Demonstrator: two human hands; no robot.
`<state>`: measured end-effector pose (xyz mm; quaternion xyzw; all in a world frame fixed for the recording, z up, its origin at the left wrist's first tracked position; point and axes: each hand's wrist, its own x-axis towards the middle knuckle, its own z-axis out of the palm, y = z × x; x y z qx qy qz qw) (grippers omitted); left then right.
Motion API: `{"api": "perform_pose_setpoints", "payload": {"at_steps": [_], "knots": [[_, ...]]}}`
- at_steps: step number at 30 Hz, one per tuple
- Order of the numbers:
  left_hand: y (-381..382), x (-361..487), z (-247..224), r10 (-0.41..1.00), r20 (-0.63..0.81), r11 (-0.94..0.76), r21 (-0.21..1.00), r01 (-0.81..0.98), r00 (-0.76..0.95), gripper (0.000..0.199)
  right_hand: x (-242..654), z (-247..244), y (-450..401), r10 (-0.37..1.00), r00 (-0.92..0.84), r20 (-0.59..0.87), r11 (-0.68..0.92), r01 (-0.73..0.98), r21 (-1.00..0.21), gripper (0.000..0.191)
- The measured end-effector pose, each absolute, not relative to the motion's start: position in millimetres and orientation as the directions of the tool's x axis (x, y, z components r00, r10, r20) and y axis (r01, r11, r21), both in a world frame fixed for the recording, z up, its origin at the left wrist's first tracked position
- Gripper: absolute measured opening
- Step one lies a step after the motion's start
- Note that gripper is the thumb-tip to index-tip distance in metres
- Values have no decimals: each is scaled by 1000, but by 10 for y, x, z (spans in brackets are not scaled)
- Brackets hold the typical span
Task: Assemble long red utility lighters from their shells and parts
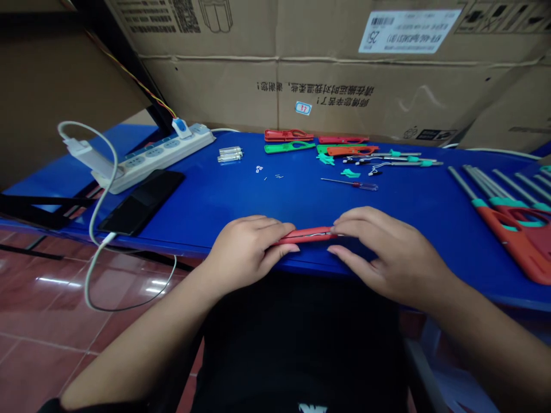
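Observation:
A red lighter casing (307, 236) lies level just over the front edge of the blue table, its two halves together with a thin seam and a pale sliver showing between them. My left hand (247, 246) is closed on its left end, thumb below and fingers on top. At the right end, the fingers of my right hand (383, 252) curl over the casing, with the thumb slightly below it. A small screwdriver (364, 186) with a clear handle lies beyond my right hand. Tiny white parts (259, 169) and short pins (279, 176) are scattered beyond the casing.
Red, green and orange casing halves (289, 147) line the back, near metal lighter tubes (411, 163) and teal pieces (350, 173). Finished-looking lighters (512, 229) lie right. Silvery cylinders (229, 154), a phone (142, 202) and a power strip (157, 155) are left. A cardboard box (215, 86) stands behind.

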<state>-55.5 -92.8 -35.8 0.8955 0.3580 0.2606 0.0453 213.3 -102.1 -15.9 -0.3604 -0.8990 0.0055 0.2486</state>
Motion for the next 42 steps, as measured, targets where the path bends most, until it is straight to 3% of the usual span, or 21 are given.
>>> {"api": "perform_pose_setpoints", "payload": {"at_steps": [7, 10, 14, 27, 42], "knots": [[-912, -575, -411, 597, 473, -790, 207, 577, 648, 29, 2252, -203, -1037, 718, -583, 381, 688, 676, -262, 13], [-907, -551, -411, 610, 424, -779, 167, 605, 669, 29, 2268, -265, -994, 732, -609, 305, 681, 645, -347, 10], [-896, -525, -384, 646, 330, -762, 213, 612, 689, 34, 2273, -336, -960, 759, -571, 312, 650, 633, -421, 12], [-846, -535, -383, 655, 339, -754, 357, 552, 675, 35, 2298, -279, -992, 733, -606, 310, 680, 634, -369, 25], [-856, -539, -345, 667, 332, -742, 376, 554, 667, 33, 2290, -190, -974, 743, -595, 307, 668, 636, -386, 23]]}}
